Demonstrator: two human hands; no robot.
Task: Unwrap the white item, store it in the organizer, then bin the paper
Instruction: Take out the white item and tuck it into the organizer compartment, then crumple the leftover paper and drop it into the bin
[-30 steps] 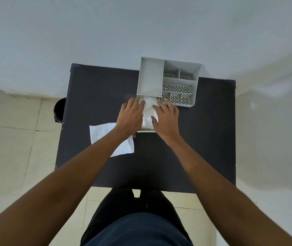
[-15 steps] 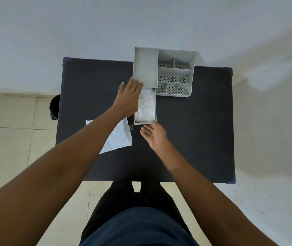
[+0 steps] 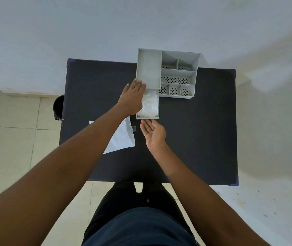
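Note:
A grey organizer (image 3: pixel 179 73) stands at the far edge of the black table (image 3: pixel 194 135). Its drawer (image 3: pixel 147 118) is pulled out toward me, and the white item (image 3: pixel 150 105) lies inside it. My left hand (image 3: pixel 132 98) rests flat along the drawer's left side, fingers reaching the organizer's front corner. My right hand (image 3: pixel 153 132) is just in front of the drawer, palm up, fingertips near the drawer's front face, holding nothing. The white paper (image 3: pixel 122 137) lies flat on the table, partly hidden under my left forearm.
A black bin (image 3: pixel 58 107) stands on the tiled floor beside the table's left edge. The organizer's perforated compartments hold nothing I can see. A white wall rises behind the table. My legs are at the table's near edge.
Both hands left the white item in the drawer. My right hand drew back to the drawer's front and turned palm up; my left hand shifted to the drawer's left side.

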